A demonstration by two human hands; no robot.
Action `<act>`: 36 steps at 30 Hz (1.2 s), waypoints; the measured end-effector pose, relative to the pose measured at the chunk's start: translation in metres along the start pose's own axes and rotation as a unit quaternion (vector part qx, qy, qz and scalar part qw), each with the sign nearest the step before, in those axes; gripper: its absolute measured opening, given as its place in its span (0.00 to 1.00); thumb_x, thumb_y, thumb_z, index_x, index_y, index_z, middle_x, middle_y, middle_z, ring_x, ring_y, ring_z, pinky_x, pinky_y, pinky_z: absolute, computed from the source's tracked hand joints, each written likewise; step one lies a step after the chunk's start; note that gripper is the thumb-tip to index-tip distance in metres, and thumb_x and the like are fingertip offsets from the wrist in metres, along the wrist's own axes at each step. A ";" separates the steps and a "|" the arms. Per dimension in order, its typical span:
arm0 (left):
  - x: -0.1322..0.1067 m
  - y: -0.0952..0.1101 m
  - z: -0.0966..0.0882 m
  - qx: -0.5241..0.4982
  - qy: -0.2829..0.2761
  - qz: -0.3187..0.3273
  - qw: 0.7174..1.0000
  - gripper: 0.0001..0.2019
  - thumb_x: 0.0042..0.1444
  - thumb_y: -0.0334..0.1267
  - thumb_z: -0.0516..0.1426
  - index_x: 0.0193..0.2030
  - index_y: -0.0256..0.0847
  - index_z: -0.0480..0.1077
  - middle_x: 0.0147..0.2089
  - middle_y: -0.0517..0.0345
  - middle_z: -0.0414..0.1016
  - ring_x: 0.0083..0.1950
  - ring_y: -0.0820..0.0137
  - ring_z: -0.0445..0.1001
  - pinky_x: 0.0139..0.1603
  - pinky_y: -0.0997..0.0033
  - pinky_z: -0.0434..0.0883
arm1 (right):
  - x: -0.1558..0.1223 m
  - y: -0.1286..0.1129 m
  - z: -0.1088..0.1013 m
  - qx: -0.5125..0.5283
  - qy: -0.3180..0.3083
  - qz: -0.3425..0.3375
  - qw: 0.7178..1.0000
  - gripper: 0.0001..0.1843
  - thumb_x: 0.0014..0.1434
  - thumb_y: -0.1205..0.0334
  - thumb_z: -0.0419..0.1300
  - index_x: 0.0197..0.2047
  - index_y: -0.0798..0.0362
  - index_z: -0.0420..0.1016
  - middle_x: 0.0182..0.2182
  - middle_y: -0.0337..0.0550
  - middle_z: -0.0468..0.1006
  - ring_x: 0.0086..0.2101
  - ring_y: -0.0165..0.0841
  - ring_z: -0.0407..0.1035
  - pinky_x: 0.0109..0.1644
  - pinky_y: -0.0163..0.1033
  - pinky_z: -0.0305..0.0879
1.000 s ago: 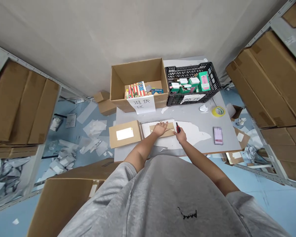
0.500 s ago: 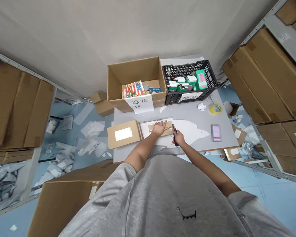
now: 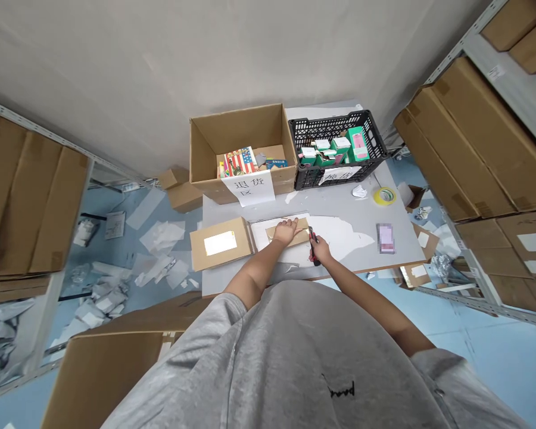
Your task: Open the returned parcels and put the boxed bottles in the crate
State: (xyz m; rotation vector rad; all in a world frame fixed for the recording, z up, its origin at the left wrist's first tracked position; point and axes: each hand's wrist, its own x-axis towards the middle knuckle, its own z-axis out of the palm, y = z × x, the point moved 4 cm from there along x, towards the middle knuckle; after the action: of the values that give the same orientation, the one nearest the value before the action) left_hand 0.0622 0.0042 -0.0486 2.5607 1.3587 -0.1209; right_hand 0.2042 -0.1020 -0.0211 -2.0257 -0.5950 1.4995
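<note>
Head view: cardboard packet (image 3: 301,237) lies flat on white sheet (image 3: 337,231) atop the table (image 3: 404,241), nr its front edge, just R of labelled box (image 3: 196,250); L hand (image 3: 286,232) laid over its mid, fingers a bit spread, can't tell if any pinch beneath; R hand (image 3: 321,249) closed round red/blk cutter (image 3: 312,243), tip at packet's R end, contact hard to tell. Packet prob. light, fairly stiff but bendable, not v. slippery, though sheet may let it slide; best hold = long edges or L end, away from cutter. Open room mainly R, twd tape roll (image 3: 385,196) & pixelated item (image 3: 386,238); far side limited by carton (image 3: 205,189) & blk crate (image 3: 306,180), L side by labelled box, front edge close to body
</note>
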 end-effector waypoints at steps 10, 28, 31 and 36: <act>-0.002 0.005 -0.001 -0.011 -0.002 -0.025 1.000 0.32 0.75 0.55 0.45 0.76 0.37 0.59 0.61 0.34 0.75 0.60 0.53 0.75 0.57 0.57 0.69 | -0.003 -0.006 0.016 0.037 0.021 0.021 0.999 0.11 0.74 0.52 0.53 0.52 0.49 0.65 0.14 0.28 0.67 0.14 0.34 0.70 0.18 0.34 0.70; -0.003 0.004 -0.011 -0.013 0.039 -0.032 0.999 0.32 0.72 0.58 0.47 0.72 0.37 0.64 0.60 0.36 0.74 0.62 0.52 0.71 0.64 0.55 0.64 | 0.004 0.014 -0.007 0.030 0.031 -0.011 0.999 0.14 0.72 0.47 0.54 0.47 0.49 0.66 0.15 0.29 0.69 0.13 0.31 0.68 0.18 0.32 0.68; -0.001 -0.005 -0.019 -0.014 0.032 0.027 0.999 0.30 0.71 0.58 0.51 0.69 0.38 0.67 0.60 0.37 0.72 0.63 0.53 0.70 0.66 0.56 0.62 | 0.013 0.017 -0.029 0.015 0.070 -0.053 0.996 0.17 0.70 0.43 0.57 0.45 0.48 0.66 0.18 0.29 0.70 0.15 0.29 0.69 0.19 0.30 0.68; -0.009 -0.012 -0.024 -0.026 0.007 0.103 0.994 0.33 0.67 0.60 0.56 0.72 0.43 0.65 0.64 0.39 0.68 0.66 0.54 0.66 0.67 0.56 0.60 | 0.041 -0.003 -0.027 -0.023 0.050 -0.070 0.996 0.24 0.58 0.45 0.72 0.43 0.48 0.65 0.20 0.28 0.70 0.16 0.27 0.68 0.19 0.30 0.67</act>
State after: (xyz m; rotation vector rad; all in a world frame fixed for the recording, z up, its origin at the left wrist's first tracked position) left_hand 0.0466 0.0099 -0.0255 2.6430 1.0790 -0.0318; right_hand 0.2412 -0.0780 -0.0427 -2.0363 -0.7201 1.3058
